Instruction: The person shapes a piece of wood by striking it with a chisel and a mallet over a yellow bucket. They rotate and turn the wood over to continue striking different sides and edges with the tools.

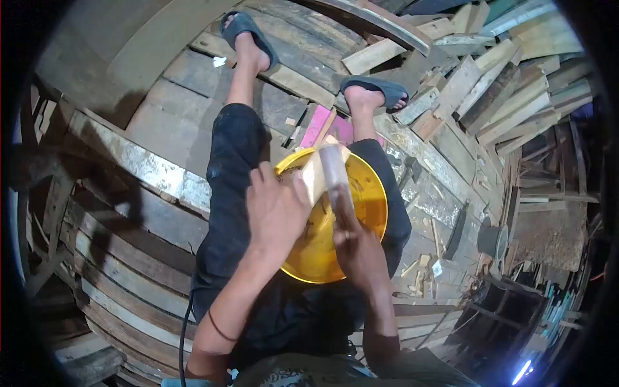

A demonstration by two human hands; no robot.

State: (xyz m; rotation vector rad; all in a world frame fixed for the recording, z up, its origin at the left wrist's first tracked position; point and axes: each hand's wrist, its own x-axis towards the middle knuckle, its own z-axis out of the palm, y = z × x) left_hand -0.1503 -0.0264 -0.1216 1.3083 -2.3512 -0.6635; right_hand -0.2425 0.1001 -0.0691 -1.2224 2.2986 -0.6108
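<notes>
Between the knees sits a yellow basin (pixel 374 216) with small dark bits on its inner wall. My left hand (pixel 277 209) is over its left side, thumb against a pale piece of wood (pixel 314 177) that slants up over the far rim. Some of its fingers are partly raised, and the grip behind the wood is hidden. My right hand (pixel 362 258) is closed around the near end of a long flat tool, like a broad-bladed knife (pixel 335 171), smeared by motion. The blade points away from me, right beside the wood.
A pink sheet (pixel 325 126) lies on the plank floor beyond the basin, between the sandaled feet. Stacked wood offcuts (pixel 477 97) fill the far right. Wood chips (pixel 419 267) are scattered at the right. A slatted wooden surface (pixel 129 258) runs along the left.
</notes>
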